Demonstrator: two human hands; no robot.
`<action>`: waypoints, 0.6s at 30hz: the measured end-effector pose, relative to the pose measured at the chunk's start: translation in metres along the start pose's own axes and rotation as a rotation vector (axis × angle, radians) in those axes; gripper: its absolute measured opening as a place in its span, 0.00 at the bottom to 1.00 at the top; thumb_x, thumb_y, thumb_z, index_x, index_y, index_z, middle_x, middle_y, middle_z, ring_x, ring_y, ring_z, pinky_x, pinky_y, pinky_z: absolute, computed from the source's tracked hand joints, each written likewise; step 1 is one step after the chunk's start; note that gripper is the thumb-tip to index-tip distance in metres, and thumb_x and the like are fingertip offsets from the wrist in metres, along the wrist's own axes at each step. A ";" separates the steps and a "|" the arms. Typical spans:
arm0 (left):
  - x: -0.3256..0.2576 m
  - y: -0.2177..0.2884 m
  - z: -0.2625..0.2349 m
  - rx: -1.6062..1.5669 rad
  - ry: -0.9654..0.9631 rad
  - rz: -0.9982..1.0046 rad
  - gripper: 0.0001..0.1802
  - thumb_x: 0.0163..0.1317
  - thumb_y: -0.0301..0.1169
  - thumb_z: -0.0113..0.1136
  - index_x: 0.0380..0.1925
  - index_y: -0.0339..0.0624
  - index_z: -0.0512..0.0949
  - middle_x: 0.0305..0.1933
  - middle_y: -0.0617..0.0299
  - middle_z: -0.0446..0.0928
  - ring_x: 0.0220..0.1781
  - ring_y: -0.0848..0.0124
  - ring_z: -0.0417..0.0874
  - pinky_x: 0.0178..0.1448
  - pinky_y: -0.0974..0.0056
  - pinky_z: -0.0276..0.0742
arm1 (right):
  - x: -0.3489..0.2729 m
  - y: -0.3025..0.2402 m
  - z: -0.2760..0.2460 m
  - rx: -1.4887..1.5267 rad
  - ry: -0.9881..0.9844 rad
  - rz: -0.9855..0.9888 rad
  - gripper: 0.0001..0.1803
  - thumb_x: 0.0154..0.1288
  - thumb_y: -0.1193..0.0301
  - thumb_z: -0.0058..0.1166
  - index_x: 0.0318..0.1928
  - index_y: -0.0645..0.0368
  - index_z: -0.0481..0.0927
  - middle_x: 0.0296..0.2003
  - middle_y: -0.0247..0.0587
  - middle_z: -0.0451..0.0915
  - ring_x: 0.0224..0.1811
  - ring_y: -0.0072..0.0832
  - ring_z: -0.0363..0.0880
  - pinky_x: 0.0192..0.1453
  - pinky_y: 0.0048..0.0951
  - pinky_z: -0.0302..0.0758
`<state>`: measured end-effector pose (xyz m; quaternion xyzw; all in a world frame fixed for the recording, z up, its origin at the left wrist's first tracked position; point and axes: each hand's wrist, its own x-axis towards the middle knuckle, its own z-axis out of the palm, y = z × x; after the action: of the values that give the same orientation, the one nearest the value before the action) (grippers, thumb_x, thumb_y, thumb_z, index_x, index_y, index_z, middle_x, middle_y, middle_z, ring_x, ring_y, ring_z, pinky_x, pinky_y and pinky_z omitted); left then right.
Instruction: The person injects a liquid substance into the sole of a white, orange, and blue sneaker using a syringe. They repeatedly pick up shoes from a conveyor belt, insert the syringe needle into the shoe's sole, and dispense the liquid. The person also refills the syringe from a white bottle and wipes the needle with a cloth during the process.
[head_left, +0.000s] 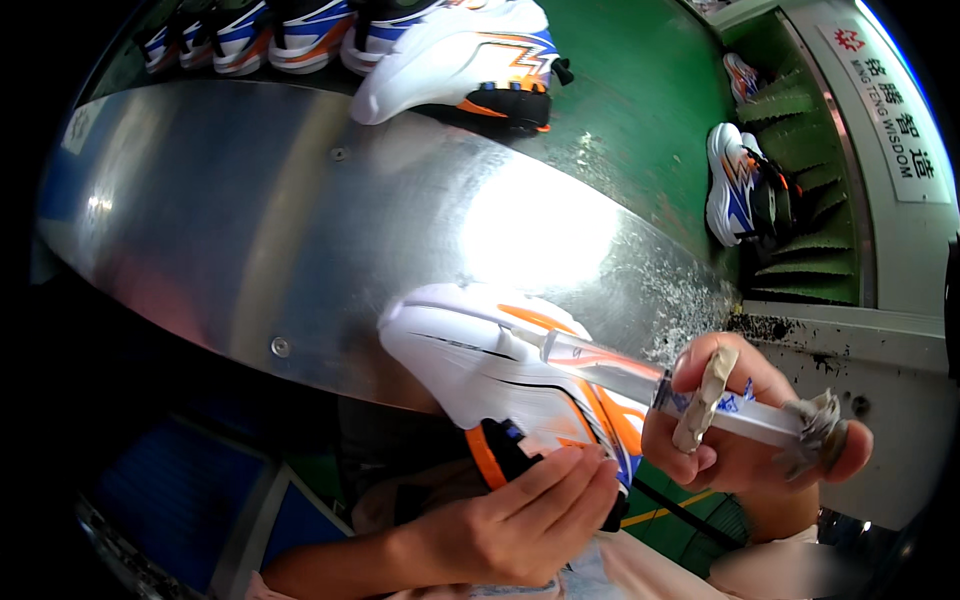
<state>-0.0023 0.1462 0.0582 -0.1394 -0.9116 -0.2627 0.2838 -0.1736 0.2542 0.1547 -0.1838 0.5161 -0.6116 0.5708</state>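
Observation:
A white sneaker (pixel 455 345) with orange, blue and black parts lies on its side at the near edge of the metal bench. My left hand (pixel 510 520) holds it by the collar end, fingers bent against the black and orange part. In my right hand (pixel 760 430) is a clear syringe (pixel 600 365), its flange and plunger end wrapped in pale tape. My thumb presses at the plunger end, with fingers curled around the barrel. The syringe's tip meets the shoe near the line between the sole and the upper; whether anything comes out cannot be made out.
The shiny metal bench (pixel 270 200) spans the middle. Beyond it, a white sneaker (pixel 460 65) and a row of similar shoes (pixel 310 35) stand by a green conveyor (pixel 640 100). More shoes (pixel 745 185) sit at a machine opening with green flaps (pixel 815 225). Blue crates (pixel 170 500) are at lower left.

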 end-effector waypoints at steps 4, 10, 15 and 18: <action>-0.007 0.000 -0.002 -0.006 -0.042 -0.004 0.12 0.61 0.30 0.54 0.41 0.41 0.83 0.48 0.61 0.82 0.52 0.64 0.83 0.60 0.60 0.75 | -0.034 0.008 0.000 -0.048 0.185 0.163 0.63 0.33 0.19 0.54 0.55 0.63 0.65 0.25 0.47 0.73 0.22 0.21 0.63 0.23 0.20 0.56; -0.005 0.002 -0.002 0.066 -0.127 -0.002 0.08 0.57 0.30 0.61 0.37 0.47 0.84 0.47 0.62 0.82 0.54 0.58 0.81 0.61 0.52 0.73 | -0.089 0.044 -0.008 0.204 0.246 0.156 0.62 0.33 0.20 0.57 0.56 0.61 0.67 0.31 0.48 0.74 0.30 0.23 0.62 0.31 0.23 0.57; 0.001 0.005 -0.008 0.130 -0.255 0.003 0.11 0.60 0.32 0.59 0.42 0.44 0.81 0.51 0.58 0.80 0.56 0.54 0.80 0.61 0.46 0.74 | -0.112 0.056 -0.016 0.328 0.270 0.137 0.65 0.27 0.20 0.59 0.57 0.60 0.67 0.32 0.50 0.74 0.31 0.23 0.64 0.32 0.23 0.58; 0.008 0.007 -0.002 0.164 -0.200 -0.022 0.11 0.61 0.30 0.58 0.43 0.46 0.82 0.50 0.61 0.81 0.55 0.57 0.81 0.65 0.50 0.72 | -0.127 0.073 -0.040 0.366 0.169 0.048 0.65 0.28 0.20 0.58 0.57 0.61 0.67 0.33 0.48 0.74 0.31 0.24 0.65 0.33 0.23 0.58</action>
<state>-0.0051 0.1516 0.0669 -0.1313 -0.9553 -0.1752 0.1989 -0.1336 0.3967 0.1239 -0.0128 0.4469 -0.6947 0.5636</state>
